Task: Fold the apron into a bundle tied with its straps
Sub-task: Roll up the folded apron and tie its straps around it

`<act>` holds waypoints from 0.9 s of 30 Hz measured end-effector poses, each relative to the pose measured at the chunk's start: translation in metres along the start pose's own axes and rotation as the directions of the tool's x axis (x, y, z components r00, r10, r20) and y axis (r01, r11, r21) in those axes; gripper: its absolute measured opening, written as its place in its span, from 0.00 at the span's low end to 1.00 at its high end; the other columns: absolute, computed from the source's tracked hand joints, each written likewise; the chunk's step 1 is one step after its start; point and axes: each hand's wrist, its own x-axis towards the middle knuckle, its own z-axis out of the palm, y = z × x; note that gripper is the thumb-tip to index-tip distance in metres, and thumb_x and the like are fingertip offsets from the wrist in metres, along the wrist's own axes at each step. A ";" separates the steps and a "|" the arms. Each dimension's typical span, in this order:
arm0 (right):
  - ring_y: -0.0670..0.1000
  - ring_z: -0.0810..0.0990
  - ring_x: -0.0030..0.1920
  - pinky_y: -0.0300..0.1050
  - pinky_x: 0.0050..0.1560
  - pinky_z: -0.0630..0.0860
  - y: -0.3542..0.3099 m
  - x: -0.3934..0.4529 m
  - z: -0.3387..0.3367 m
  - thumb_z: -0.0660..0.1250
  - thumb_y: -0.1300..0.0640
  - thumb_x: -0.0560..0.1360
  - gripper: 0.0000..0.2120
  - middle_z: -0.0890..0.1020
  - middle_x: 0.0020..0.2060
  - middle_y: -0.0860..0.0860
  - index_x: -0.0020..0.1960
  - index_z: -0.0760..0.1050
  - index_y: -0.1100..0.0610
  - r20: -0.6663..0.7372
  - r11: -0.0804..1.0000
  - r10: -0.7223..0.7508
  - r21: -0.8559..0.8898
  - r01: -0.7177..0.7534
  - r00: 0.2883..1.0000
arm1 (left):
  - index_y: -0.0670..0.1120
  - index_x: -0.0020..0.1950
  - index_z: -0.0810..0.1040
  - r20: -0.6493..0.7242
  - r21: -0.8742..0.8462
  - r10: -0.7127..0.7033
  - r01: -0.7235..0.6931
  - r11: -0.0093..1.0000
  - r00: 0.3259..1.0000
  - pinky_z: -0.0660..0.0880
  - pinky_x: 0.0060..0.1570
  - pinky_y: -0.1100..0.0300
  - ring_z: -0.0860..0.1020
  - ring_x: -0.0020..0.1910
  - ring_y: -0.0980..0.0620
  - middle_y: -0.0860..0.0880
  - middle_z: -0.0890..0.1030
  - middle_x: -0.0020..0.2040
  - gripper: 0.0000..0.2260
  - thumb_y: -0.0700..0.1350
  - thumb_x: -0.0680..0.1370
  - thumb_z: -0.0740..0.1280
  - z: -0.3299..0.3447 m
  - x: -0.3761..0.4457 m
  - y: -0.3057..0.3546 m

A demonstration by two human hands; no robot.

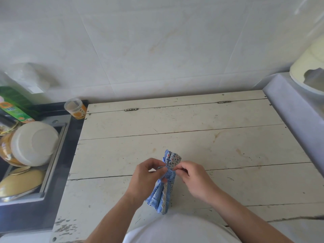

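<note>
Looking down from the head camera, I see a white painted wooden table with worn boards, set against a pale tiled wall. The apron, blue gingham with a floral panel, is already gathered into a narrow roll. It lies at about six o'clock on the table, close to the person's body, running from six toward twelve.

The left hand sits at the roll's nine o'clock side, the right hand at its three o'clock side. Both meet at the cinched waist of the roll, where the straps wrap around it. Each hand's fingers are drawn narrow, pinching strap fabric at the wrap. I cannot tell whether a knot is formed or only a crossing.

My judgement of the risks: if either pinch loosens before the knot is drawn tight, the wrap could slacken and the roll could spring open, most likely at the floral end at twelve o'clock. Uneven pulling could drag the wrap toward one end and let it slide off. The short strap ends could also slip from the fingertips.

At nine o'clock, well apart from the work, a sink holds stacked bowls.
</note>
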 end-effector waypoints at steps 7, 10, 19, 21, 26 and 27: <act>0.40 0.78 0.29 0.34 0.33 0.74 -0.006 0.000 0.003 0.63 0.59 0.80 0.07 0.80 0.32 0.48 0.46 0.77 0.58 0.027 0.986 0.125 0.109 -0.127 0.992 | 0.38 0.49 0.84 0.162 -0.371 -0.130 0.183 0.910 0.978 0.78 0.50 0.53 0.79 0.41 0.47 0.41 0.84 0.43 0.07 0.42 0.78 0.70 0.000 -0.001 0.003; 0.42 0.77 0.28 0.34 0.32 0.73 -0.006 0.000 0.001 0.65 0.57 0.79 0.07 0.80 0.29 0.48 0.43 0.79 0.52 -0.001 0.984 0.143 0.109 -0.142 0.990 | 0.42 0.50 0.85 0.192 -0.314 -0.093 0.151 0.937 0.977 0.72 0.51 0.51 0.77 0.44 0.47 0.41 0.82 0.45 0.10 0.48 0.77 0.71 0.001 -0.003 0.002; 0.38 0.74 0.30 0.32 0.33 0.69 -0.006 -0.002 0.008 0.70 0.59 0.74 0.06 0.78 0.27 0.37 0.42 0.82 0.49 -0.067 0.993 0.110 0.047 -0.107 0.992 | 0.43 0.45 0.82 0.260 -0.130 -0.008 0.043 0.991 0.966 0.72 0.40 0.58 0.74 0.38 0.49 0.46 0.80 0.36 0.09 0.39 0.82 0.65 0.007 -0.004 0.004; 0.39 0.75 0.31 0.31 0.33 0.69 -0.007 -0.005 0.009 0.70 0.61 0.74 0.08 0.78 0.29 0.41 0.43 0.81 0.48 -0.103 0.991 0.104 0.090 -0.095 0.989 | 0.45 0.44 0.82 0.224 -0.128 -0.047 0.077 0.989 0.973 0.71 0.38 0.59 0.72 0.37 0.47 0.46 0.80 0.34 0.09 0.40 0.83 0.65 0.007 -0.001 0.004; 0.42 0.72 0.29 0.31 0.32 0.67 -0.003 -0.007 0.011 0.74 0.63 0.71 0.09 0.77 0.27 0.42 0.41 0.79 0.50 -0.128 0.983 0.078 0.176 -0.055 0.989 | 0.44 0.45 0.78 0.117 -0.081 -0.101 0.111 0.991 0.988 0.69 0.34 0.58 0.69 0.33 0.47 0.46 0.79 0.32 0.09 0.41 0.84 0.63 0.008 0.002 0.004; 0.43 0.71 0.28 0.32 0.31 0.67 -0.003 -0.007 0.012 0.74 0.63 0.71 0.09 0.76 0.26 0.43 0.40 0.78 0.51 -0.122 0.984 0.072 0.171 -0.051 0.990 | 0.44 0.45 0.78 0.087 -0.088 -0.100 0.108 0.990 0.991 0.68 0.34 0.58 0.68 0.33 0.47 0.47 0.79 0.31 0.09 0.42 0.84 0.63 0.008 0.001 0.005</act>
